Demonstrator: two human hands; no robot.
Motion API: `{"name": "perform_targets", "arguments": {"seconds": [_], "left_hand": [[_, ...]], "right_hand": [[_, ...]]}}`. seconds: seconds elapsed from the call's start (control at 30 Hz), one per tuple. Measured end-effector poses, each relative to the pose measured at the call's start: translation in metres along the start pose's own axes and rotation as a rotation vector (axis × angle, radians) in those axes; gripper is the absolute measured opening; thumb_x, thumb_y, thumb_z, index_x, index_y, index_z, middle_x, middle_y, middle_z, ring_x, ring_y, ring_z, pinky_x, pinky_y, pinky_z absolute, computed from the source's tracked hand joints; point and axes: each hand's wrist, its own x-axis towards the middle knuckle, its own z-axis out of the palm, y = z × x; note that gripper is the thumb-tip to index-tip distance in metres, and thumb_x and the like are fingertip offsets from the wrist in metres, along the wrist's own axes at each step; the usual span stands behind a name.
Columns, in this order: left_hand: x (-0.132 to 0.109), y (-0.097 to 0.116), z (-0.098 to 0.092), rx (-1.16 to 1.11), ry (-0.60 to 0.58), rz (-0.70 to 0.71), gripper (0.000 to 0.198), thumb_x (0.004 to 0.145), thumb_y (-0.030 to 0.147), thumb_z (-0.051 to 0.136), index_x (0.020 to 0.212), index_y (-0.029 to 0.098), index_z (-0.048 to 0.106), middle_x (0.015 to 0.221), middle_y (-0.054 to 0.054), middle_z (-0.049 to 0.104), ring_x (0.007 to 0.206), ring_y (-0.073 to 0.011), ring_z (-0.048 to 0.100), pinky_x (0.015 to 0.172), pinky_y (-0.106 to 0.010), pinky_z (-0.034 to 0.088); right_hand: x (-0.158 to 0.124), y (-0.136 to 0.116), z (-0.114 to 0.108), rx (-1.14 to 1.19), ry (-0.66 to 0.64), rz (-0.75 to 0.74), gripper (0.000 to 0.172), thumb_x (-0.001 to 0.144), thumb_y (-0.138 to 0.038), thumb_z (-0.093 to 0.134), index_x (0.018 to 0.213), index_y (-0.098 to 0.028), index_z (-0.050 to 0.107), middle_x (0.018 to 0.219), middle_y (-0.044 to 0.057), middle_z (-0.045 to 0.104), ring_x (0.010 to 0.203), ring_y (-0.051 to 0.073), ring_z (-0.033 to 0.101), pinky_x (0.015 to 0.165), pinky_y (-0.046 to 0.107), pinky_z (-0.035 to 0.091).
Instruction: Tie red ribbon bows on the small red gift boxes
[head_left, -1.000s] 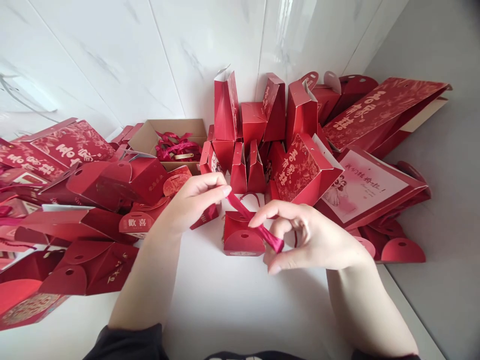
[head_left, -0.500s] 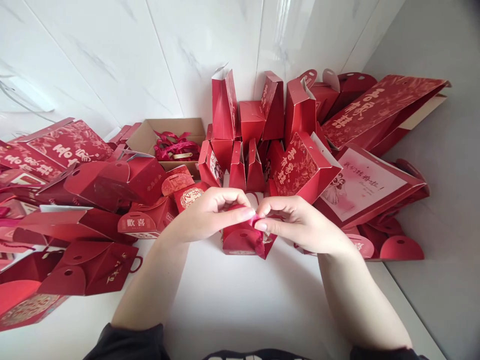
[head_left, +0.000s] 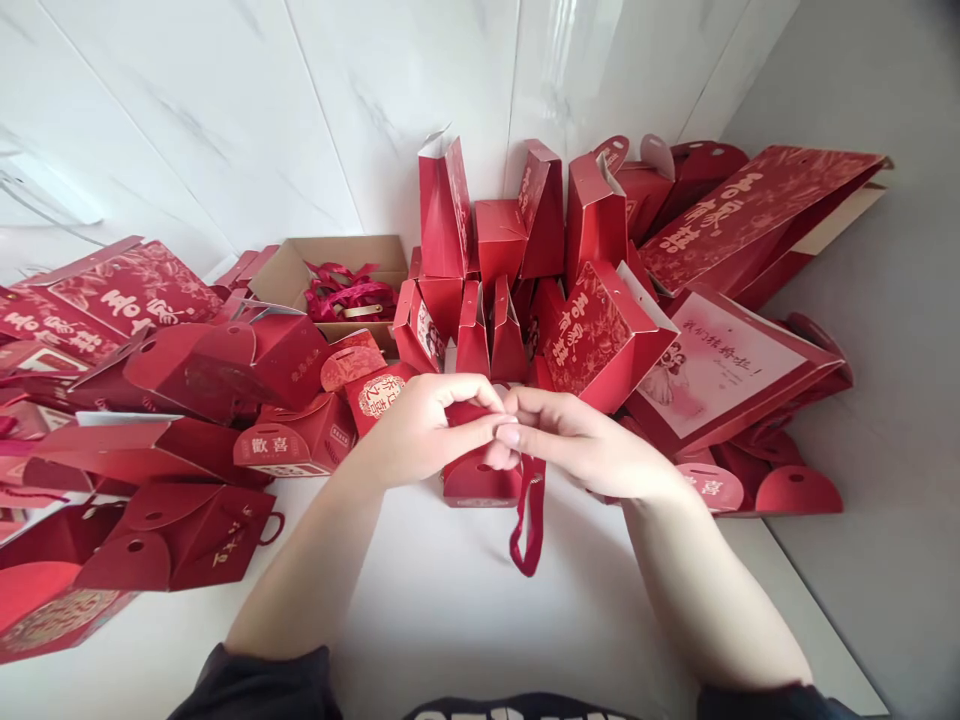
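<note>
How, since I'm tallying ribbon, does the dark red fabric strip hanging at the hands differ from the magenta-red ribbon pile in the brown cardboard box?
The dark red fabric strip hangs in one loop below the right hand; the magenta-red ribbon pile lies tangled in the brown cardboard box. The strip is hand-held; no hand touches the pile. Both are narrow red ribbon.
</note>
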Motion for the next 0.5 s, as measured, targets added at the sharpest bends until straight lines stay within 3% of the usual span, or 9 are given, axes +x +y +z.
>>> {"name": "perform_targets", "arguments": {"seconds": [0.07, 0.17, 0.27, 0.37, 0.5], "left_hand": [[0.001, -0.001, 0.000, 0.015, 0.108, 0.001, 0.017, 0.089, 0.036, 0.060, 0.089, 0.018, 0.059, 0.085, 0.000, 0.064, 0.080, -0.0124, 0.060, 0.074, -0.024, 0.047], [-0.002, -0.001, -0.009, 0.127, 0.155, -0.065, 0.024, 0.087, 0.043, 0.061, 0.089, 0.019, 0.056, 0.081, 0.001, 0.061, 0.073, -0.0118, 0.057, 0.068, -0.023, 0.045], [-0.006, -0.004, -0.015, 0.277, -0.060, -0.189, 0.029, 0.083, 0.048, 0.063, 0.083, 0.019, 0.062, 0.077, 0.001, 0.064, 0.068, -0.0133, 0.058, 0.062, -0.024, 0.044], [-0.006, -0.011, -0.010, 0.400, -0.290, -0.218, 0.024, 0.080, 0.043, 0.065, 0.081, 0.019, 0.066, 0.075, 0.000, 0.067, 0.068, -0.0147, 0.060, 0.060, -0.024, 0.042], [-0.002, -0.017, 0.002, 0.519, -0.367, -0.171, 0.021, 0.081, 0.035, 0.060, 0.068, 0.018, 0.062, 0.065, 0.002, 0.062, 0.058, -0.0118, 0.053, 0.054, -0.025, 0.034]], "right_hand": [[0.003, 0.003, 0.003, 0.063, 0.062, 0.028, 0.025, 0.092, -0.042, 0.059, 0.084, -0.019, 0.055, 0.067, -0.003, 0.057, 0.052, 0.008, 0.047, 0.049, 0.022, 0.039], [-0.002, 0.001, -0.003, 0.059, 0.167, 0.004, 0.028, 0.093, -0.045, 0.057, 0.082, -0.019, 0.054, 0.054, -0.008, 0.041, 0.044, 0.005, 0.034, 0.042, 0.020, 0.024], [-0.011, -0.005, -0.011, 0.013, 0.215, -0.062, 0.033, 0.096, -0.045, 0.053, 0.077, -0.018, 0.052, 0.054, -0.007, 0.038, 0.048, 0.006, 0.035, 0.046, 0.021, 0.025], [-0.017, -0.010, -0.013, 0.006, 0.205, -0.094, 0.033, 0.097, -0.040, 0.053, 0.072, -0.018, 0.048, 0.055, -0.007, 0.042, 0.050, 0.006, 0.037, 0.050, 0.021, 0.029], [-0.018, -0.011, -0.011, 0.069, 0.214, -0.100, 0.025, 0.097, -0.035, 0.053, 0.079, -0.018, 0.055, 0.073, -0.001, 0.059, 0.056, 0.007, 0.046, 0.053, 0.023, 0.035]]}}
